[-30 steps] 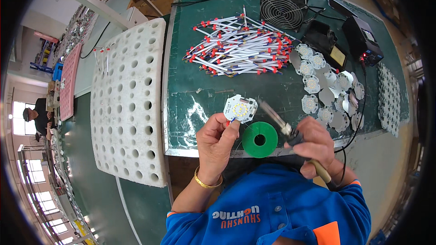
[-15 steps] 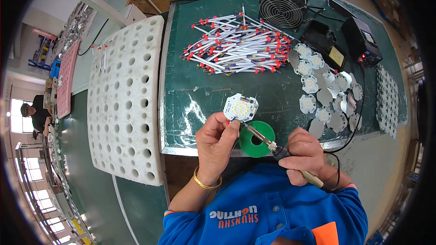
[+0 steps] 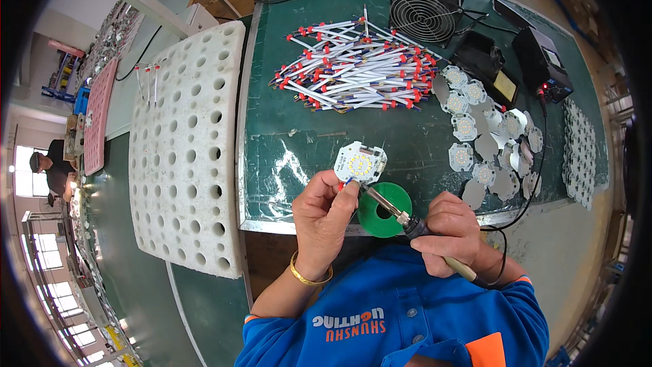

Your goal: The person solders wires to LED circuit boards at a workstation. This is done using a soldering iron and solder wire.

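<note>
Between the thumb and fingers of my left hand (image 3: pixel 328 212) is a white LED circuit board (image 3: pixel 359 162), its ring of yellow LEDs facing up. A bit of red and blue from a wire piece shows at my fingertips, by the board's lower edge. My right hand (image 3: pixel 448 232) is wrapped round the handle of a soldering iron (image 3: pixel 392 209). The iron's tip points up and left, close to that same edge; whether it touches cannot be made out. Below the iron lies a green solder spool (image 3: pixel 382 221), at the table's front edge.
A heap of white wire pieces (image 3: pixel 360 68) with red ends lies at the back. Several LED boards (image 3: pixel 462 156) are spread on the right, before a soldering station (image 3: pixel 543 61) and a fan (image 3: pixel 424 10). A white foam tray (image 3: pixel 183 156) stands left. Another person (image 3: pixel 54 163) is far left.
The soldering iron and my right hand have shifted slightly to the left. My left hand and the board stay almost where they were.
</note>
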